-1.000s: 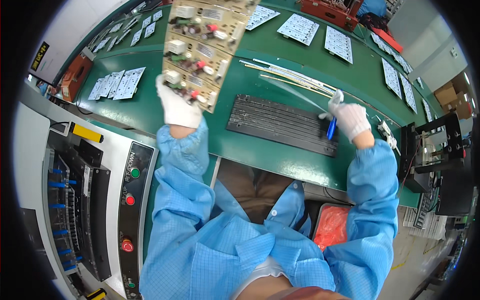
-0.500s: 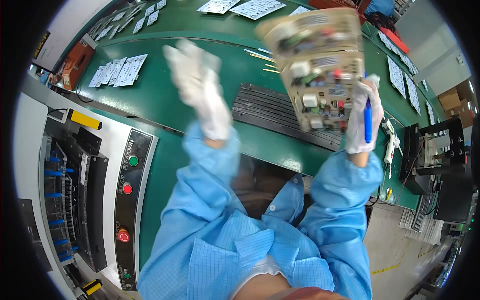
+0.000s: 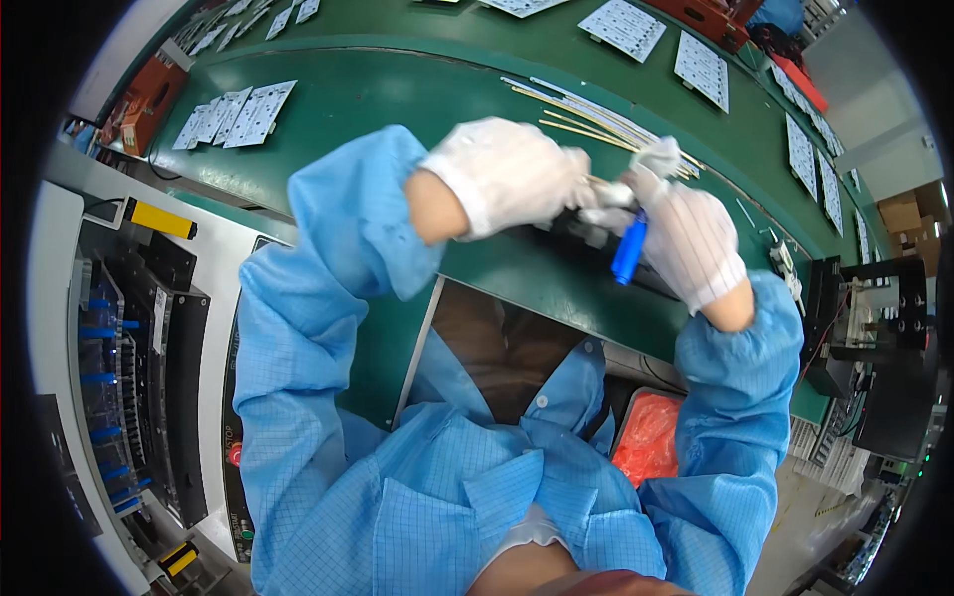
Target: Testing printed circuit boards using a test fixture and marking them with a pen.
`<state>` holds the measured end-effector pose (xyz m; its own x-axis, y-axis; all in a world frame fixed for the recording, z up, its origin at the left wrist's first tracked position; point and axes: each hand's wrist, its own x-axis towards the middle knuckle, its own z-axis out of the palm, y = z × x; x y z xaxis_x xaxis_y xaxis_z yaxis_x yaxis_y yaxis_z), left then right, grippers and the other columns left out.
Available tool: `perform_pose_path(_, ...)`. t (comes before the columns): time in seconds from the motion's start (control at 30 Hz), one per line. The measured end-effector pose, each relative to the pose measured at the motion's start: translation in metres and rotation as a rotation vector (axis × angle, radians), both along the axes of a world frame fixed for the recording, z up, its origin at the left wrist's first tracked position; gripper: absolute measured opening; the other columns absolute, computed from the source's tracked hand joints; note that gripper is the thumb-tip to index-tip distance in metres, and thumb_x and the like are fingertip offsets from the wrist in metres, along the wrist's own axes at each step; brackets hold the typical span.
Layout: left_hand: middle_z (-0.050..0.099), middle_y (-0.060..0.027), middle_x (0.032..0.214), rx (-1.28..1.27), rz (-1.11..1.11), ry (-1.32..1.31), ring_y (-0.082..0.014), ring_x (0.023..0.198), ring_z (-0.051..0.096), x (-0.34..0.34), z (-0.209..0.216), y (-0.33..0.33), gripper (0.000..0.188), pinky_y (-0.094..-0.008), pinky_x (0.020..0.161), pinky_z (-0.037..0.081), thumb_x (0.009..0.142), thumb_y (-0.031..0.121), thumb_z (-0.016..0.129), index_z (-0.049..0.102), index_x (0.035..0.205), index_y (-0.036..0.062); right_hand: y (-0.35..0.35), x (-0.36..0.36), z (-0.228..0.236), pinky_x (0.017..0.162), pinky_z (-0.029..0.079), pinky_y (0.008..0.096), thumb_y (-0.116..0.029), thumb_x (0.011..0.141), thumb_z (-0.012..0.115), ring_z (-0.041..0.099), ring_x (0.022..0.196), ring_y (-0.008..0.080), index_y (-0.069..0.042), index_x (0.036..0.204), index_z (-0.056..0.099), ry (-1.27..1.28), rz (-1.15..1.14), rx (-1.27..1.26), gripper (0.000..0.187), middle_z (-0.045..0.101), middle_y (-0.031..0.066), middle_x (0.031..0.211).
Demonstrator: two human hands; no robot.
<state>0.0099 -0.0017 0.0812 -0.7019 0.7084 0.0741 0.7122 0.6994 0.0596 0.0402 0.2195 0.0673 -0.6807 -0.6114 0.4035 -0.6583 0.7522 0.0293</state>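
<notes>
My white-gloved left hand (image 3: 512,177) has come up close to my right hand (image 3: 691,233), also gloved, over the middle of the bench. Their fingers close on a circuit board (image 3: 598,182) turned almost edge-on, so only a thin tan edge and some pale parts show; blur and fingers hide the rest. A blue pen (image 3: 629,248) is tucked in my right hand and points down toward me. Below the hands lies a black grooved bar (image 3: 651,279), mostly covered. Just beyond them, several thin tan and white strips (image 3: 586,114) lie on the green bench.
White boards (image 3: 260,114) overlap at the left of the green bench (image 3: 383,89); more white boards (image 3: 623,30) lie at the far side. A machine with a yellow-ended part (image 3: 162,219) stands left. Low at right is a red plastic bag (image 3: 648,434).
My left hand has swung right to join my right hand. The circuit board, raised with its parts facing me before, is now lower and nearly edge-on. The red bag has come into view.
</notes>
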Motion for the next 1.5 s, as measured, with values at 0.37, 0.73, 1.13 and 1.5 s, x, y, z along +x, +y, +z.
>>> perform_pose_path(0.37,0.065,-0.0181,0.077,0.087,-0.209,-0.206,-0.0349,0.069,0.064,-0.062,-0.027,0.015,0.032,-0.0422,0.064,0.052,0.091,0.037,0.046,0.062,0.093,0.0088,0.018,-0.018,-0.006,0.053,0.046,0.0446,-0.016,0.083,0.059,0.06,0.058,0.0354,-0.004,0.1,0.05,-0.066,-0.259,0.205,0.022,0.059,0.017,0.063)
perform_pose_path(0.73,0.06,-0.0211,0.1,0.11,0.428,-0.003,-0.0368,0.09,0.06,-0.21,-0.001,-0.175,0.03,-0.0408,0.076,0.05,0.082,0.001,0.051,0.052,0.112,0.0003,0.068,-0.066,0.023,0.055,0.04,0.047,-0.017,0.091,0.057,0.054,0.064,0.0444,-0.001,0.084,0.052,-0.249,-0.285,-0.372,0.018,0.055,0.0232,0.067)
perform_pose_path(1.13,0.064,-0.0138,0.1,-0.082,0.645,0.322,-0.0305,0.091,0.063,-0.358,-0.095,-0.277,0.032,-0.042,0.075,0.051,0.091,0.038,0.051,0.063,0.111,0.0172,-0.069,-0.276,0.052,0.06,0.045,0.048,-0.026,0.089,0.056,0.059,0.069,0.0418,-0.004,0.086,0.054,-0.15,-0.214,-0.022,0.023,0.058,0.0253,0.07)
perform_pose_path(1.5,0.062,-0.0138,0.105,0.036,0.584,0.326,-0.0314,0.096,0.06,-0.32,-0.066,-0.282,0.034,-0.0423,0.082,0.049,0.091,0.038,0.051,0.061,0.116,0.0165,-0.34,-0.508,-0.047,0.064,0.047,0.0451,-0.022,0.091,0.052,0.061,0.069,0.0391,-0.004,0.109,0.056,-0.199,-0.028,0.096,0.026,0.062,0.0203,0.08)
